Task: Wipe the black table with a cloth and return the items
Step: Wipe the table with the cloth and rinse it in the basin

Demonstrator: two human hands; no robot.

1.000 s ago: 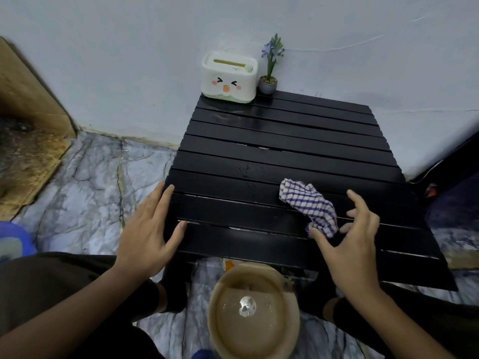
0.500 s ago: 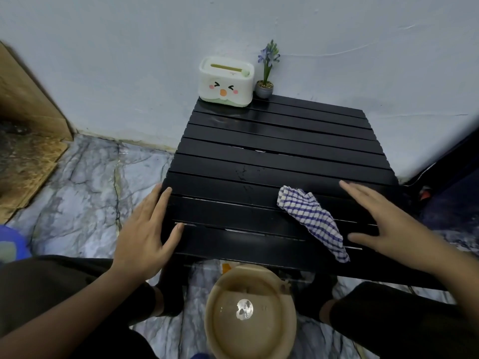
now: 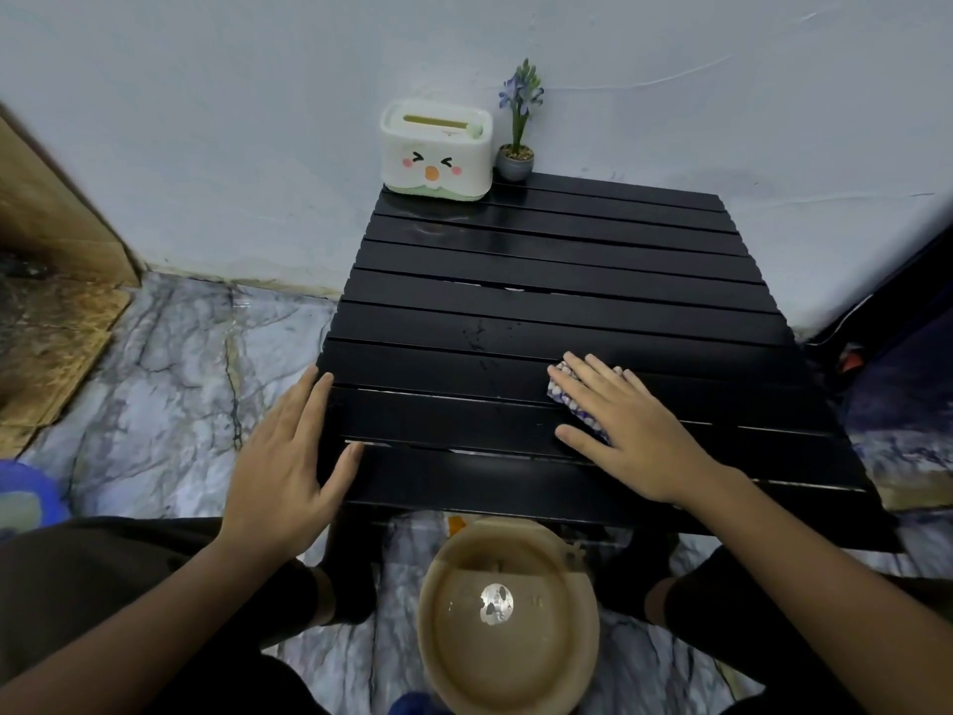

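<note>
The black slatted table [image 3: 567, 301] stands against the white wall. A blue-and-white checked cloth [image 3: 564, 392] lies on its near right part, mostly hidden under my right hand [image 3: 629, 425], which presses flat on it with fingers stretched out. My left hand [image 3: 289, 456] rests open on the table's near left edge, thumb on top. A white tissue box with a cartoon face [image 3: 436, 152] and a small potted purple flower [image 3: 515, 162] stand at the table's far left corner.
A tan bowl of water [image 3: 428, 611] sits on the marble floor between my knees, just below the table's front edge. A blue object [image 3: 26, 498] lies at the far left, and a wooden board [image 3: 51, 209] leans at the left wall.
My right hand swung out to the right of the cloth, then came back and settled flat on top of it. The left hand stayed at the table's edge.
</note>
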